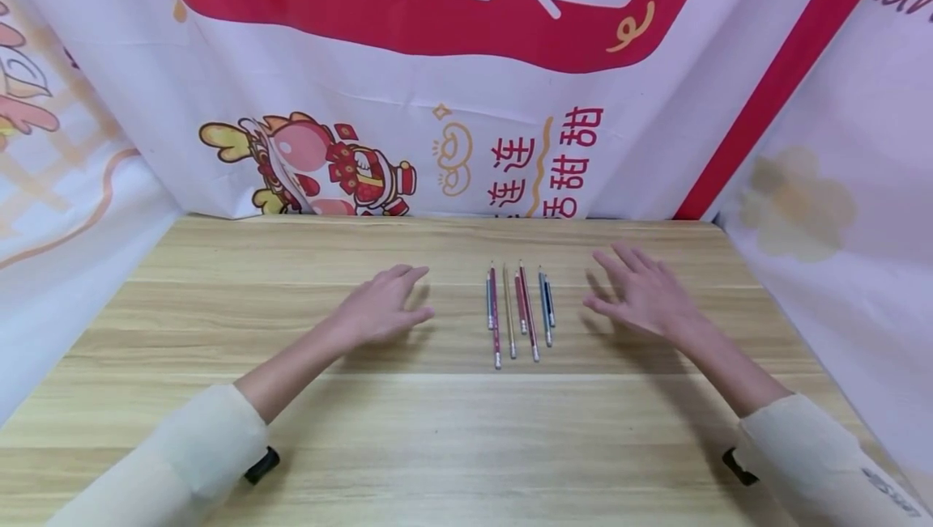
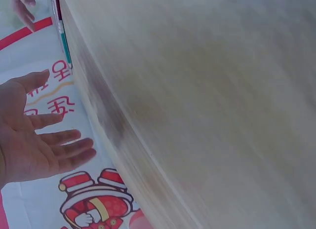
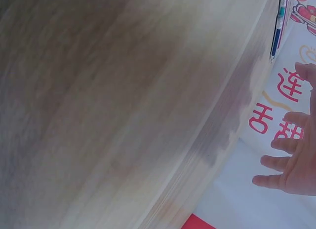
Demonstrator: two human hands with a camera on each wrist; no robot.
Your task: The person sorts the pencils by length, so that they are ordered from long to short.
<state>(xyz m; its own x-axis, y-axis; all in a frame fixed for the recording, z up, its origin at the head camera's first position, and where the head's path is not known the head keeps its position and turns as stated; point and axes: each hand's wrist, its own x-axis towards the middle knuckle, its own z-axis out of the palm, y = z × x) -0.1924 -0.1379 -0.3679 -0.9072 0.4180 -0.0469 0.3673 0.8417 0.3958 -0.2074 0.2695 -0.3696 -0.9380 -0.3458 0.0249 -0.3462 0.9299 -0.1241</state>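
Observation:
Several pencils lie side by side on the wooden table [image 1: 452,438], tips toward the back and eraser ends toward the front. Among them are a long pink pencil [image 1: 496,325], a yellow pencil [image 1: 509,316], a long red pencil [image 1: 530,316] and a blue-grey pencil [image 1: 544,308]; shorter ones lie between and at both sides. To their left, my left hand [image 1: 379,304] hovers over the table with fingers spread, holding nothing. My right hand [image 1: 645,292] is held to their right, fingers also spread and holding nothing. Both wrist views show the hands with extended fingers, apart from the pencils.
A white cloth backdrop [image 1: 408,78] with red print hangs along the table's back edge. More printed cloth hangs at the left [image 1: 66,163] and at the right [image 1: 824,130]. Black straps [image 1: 262,465] show by the sleeves.

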